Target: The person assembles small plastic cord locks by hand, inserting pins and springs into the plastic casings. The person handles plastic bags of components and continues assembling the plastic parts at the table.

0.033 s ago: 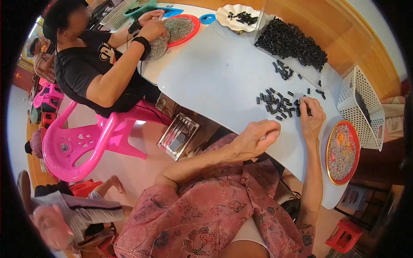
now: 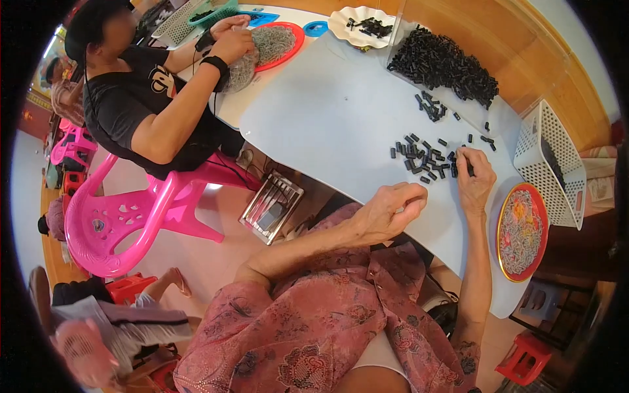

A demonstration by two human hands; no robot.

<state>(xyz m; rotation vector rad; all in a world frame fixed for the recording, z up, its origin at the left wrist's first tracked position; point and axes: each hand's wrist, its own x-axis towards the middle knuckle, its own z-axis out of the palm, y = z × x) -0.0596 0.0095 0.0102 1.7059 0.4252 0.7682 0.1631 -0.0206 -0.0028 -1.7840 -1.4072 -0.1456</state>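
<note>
Small black cylindrical pieces (image 2: pixel 419 157) lie in a loose heap on the white table (image 2: pixel 314 111). My right hand (image 2: pixel 476 178) is at the heap's right edge, its thumb and fingers pinched round one of the black pieces, which is partly covered. Closer to me and to the left, my left hand (image 2: pixel 393 211) hovers at the table's near edge with fingers curled together; what it holds, if anything, is hidden. Beside my right forearm is a red, gold-rimmed tray (image 2: pixel 541 230) of small silvery parts with some orange and yellow among them.
A clear bin (image 2: pixel 393 56) at the back brims with black pieces. Beyond my right hand stands a white perforated basket (image 2: pixel 534 141). A scalloped cream dish (image 2: pixel 337 25) holds more pieces. At left, a co-worker (image 2: pixel 141 105) handles a clear bag beside a red tray (image 2: pixel 303 40), near a pink chair (image 2: pixel 157 219).
A person in the lower left background has shifted slightly, along with the pink fan-like object there. My hands and the black pieces show no visible movement.
</note>
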